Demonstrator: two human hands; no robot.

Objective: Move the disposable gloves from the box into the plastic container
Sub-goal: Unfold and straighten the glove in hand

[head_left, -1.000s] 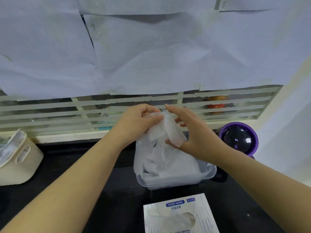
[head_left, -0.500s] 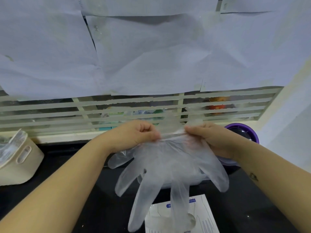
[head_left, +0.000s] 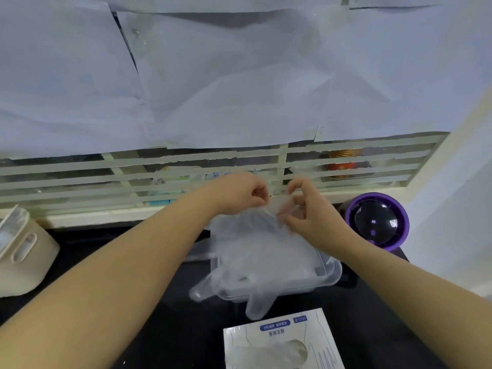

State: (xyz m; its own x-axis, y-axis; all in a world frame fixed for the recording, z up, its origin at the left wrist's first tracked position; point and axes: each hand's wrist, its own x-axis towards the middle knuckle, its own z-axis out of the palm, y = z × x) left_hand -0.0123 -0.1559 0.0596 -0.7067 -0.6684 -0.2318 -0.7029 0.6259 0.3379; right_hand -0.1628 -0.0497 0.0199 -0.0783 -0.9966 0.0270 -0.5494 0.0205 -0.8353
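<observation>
Over the plastic container (head_left: 335, 274): one clear disposable glove (head_left: 255, 251) is spread out and draped across the open top, cuff up at the far side.

- left hand (head_left: 239, 194): above the container's far-left edge, fingers curled in, pinching the cuff edge between thumb and fingertips.
- right hand (head_left: 311, 217): above the container's far-right edge, fingers curled. The cuff film shows between them and the lower fingertips (head_left: 282, 217) are on the glove edge. That reads as a light hold; the exact contact is blurred.
- The hands are close together but not touching, with the cuff stretched between them.
- The glove body covers most of the container opening. Two glove fingers hang over the near rim onto the counter (head_left: 186, 331), and another trails out past the left wall.
- What is under the glove inside the container is too hazy to make out.
- box (head_left: 282, 342): flat on the counter just near-side of the container, close to the hanging glove fingers but apart from them. It has a blue label on top, and more glove material shows in its opening.

Around the container:
- purple round object (head_left: 378, 222) sits to the right of the container, beside the right wrist.
- beige basket (head_left: 24, 258) sits well to the left of the container.
- window slats (head_left: 80, 177) run behind the container, with a red jar (head_left: 343, 166) visible through them.
- paper sheets (head_left: 239, 75) cover the window above the slats.
</observation>
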